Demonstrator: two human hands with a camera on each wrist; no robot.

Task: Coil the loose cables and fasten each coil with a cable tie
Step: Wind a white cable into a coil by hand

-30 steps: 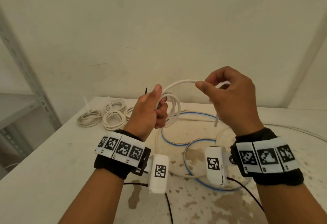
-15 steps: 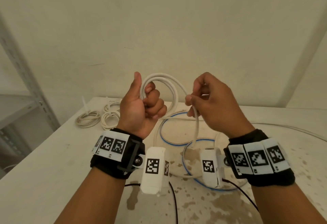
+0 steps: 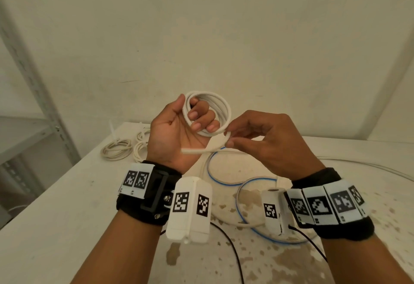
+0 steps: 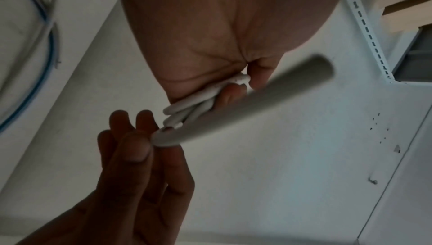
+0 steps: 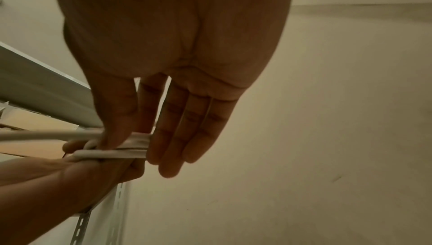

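Left hand (image 3: 172, 131) is holding the white cable coil (image 3: 210, 113) up over the table (image 3: 56, 216), palm turned toward the head camera. Its fingers are curling through the middle of the loops and the thumb is sitting along the outside, so it's clamped on the bundle. I'm counting roughly three or four loops in that coil, hard to be exact.

Right hand (image 3: 266, 140) is pinching the loose tail of the same cable (image 3: 201, 149) between thumb and index finger, right below the coil. Its other three fingers are staying fairly straight and close together, not gripping anything (the right wrist view shows this best). The free end is sticking out toward the left wrist.

On the table behind the left hand there are three finished coils (image 3: 116, 149), lying side by side near the far left corner. A loose white-and-blue cable (image 3: 221, 180) is sprawling in big loops under the hands, and one more pale cable (image 3: 369, 167) is running off to the right.
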